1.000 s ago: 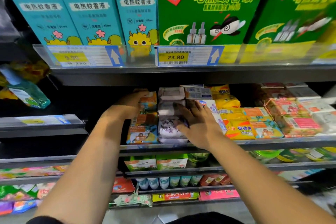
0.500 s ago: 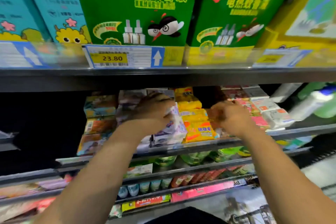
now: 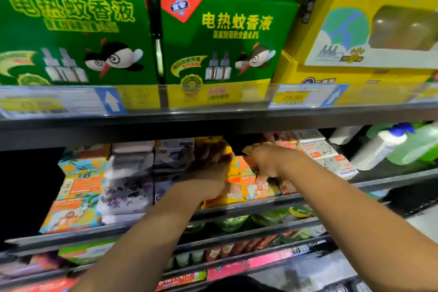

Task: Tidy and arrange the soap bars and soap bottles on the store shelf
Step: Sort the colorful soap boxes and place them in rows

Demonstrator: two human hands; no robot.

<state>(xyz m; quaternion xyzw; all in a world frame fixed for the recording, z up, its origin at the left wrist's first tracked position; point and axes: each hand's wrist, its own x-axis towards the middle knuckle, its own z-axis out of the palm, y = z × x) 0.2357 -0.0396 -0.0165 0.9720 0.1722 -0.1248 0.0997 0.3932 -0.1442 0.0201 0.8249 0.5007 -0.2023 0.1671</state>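
Dark metal store shelving fills the view, tier over tier, blurred in places. Nearest, two bare forearms reach up from the bottom edge, crossing a lower tier with a row of small bottles (image 3: 189, 259) and a pink edge strip (image 3: 256, 263).

Above that is the soap shelf (image 3: 260, 204), packed with stacked bars. From the left stand teal-and-orange boxes (image 3: 78, 187), white bars with purple print (image 3: 128, 182), blue-and-white boxes (image 3: 171, 161), yellow packs (image 3: 231, 197) and orange-and-teal packs (image 3: 252, 188). The left hand (image 3: 208, 166) lies against the yellow packs with its fingers up at the top of that stack. It is shadowed and smeared, so I cannot tell whether its grip is clenched or released. The right hand (image 3: 267, 161) is just beside it, on the orange-and-teal packs, its grip grasping them: fingers curl down over their front face.

Further right on the same shelf lie white boxes with red labels (image 3: 328, 157). Past them are the soap bottles — a white bottle with a blue cap (image 3: 376, 148) and a green bottle (image 3: 417, 146), both tilted.

Farthest up, the top shelf carries two green boxes (image 3: 222, 38) side by side and a yellow box (image 3: 369, 14) to their right, with price tags (image 3: 301, 97) behind a clear rail along its edge.
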